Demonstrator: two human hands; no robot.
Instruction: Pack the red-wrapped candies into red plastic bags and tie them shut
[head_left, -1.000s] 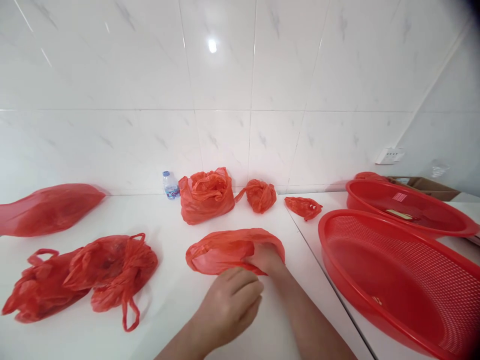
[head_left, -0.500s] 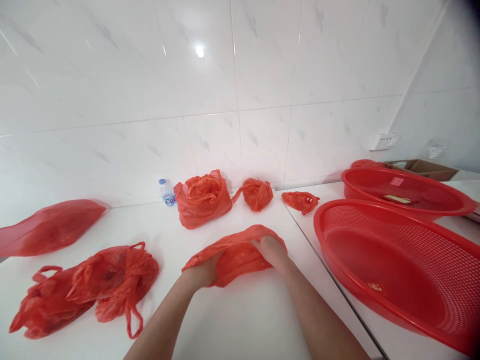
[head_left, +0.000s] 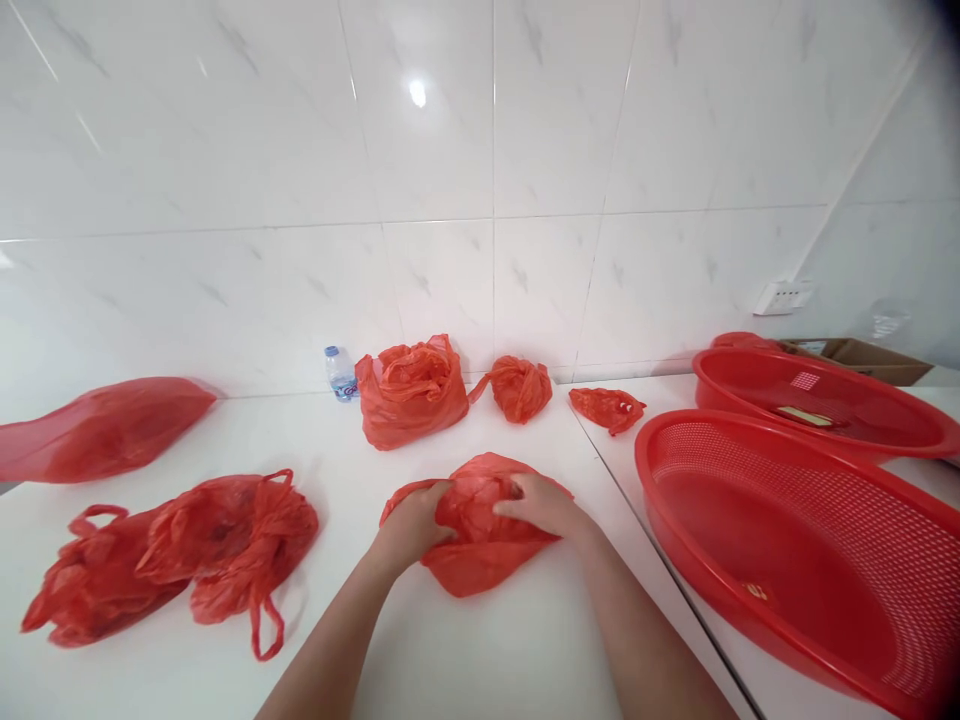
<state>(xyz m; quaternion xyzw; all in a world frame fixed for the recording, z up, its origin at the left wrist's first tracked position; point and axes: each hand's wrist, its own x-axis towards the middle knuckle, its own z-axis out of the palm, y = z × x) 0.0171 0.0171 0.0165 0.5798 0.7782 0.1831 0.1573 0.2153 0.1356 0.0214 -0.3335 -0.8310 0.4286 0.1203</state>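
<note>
Left of the front red basket (head_left: 772, 530), on the worktop (head_left: 480, 650): one open red plastic bag (head_left: 480, 570); left hand (head_left: 412, 520) on its side away from the basket, right hand (head_left: 549, 503) on its nearer side; fingers of both curved, parted, at the mouth, grip on plastic cannot be told; farther left, knotted red bags (head_left: 232, 540)

Plain indoor work area, utility-room type; can't tell if it's part of a home, shop or kitchen. Glossy white marble-look tiled wall (head_left: 262, 130) with grout lines, a light glare (head_left: 418, 93) and a white wall socket (head_left: 784, 297) at right, behind a white tabletop (head_left: 480, 660) with a dark seam. Contents equally utilitarian: red plastic bags (head_left: 480, 572), large red baskets (head_left: 772, 520), a cardboard box (head_left: 904, 372), one small water bottle (head_left: 343, 378).
</note>
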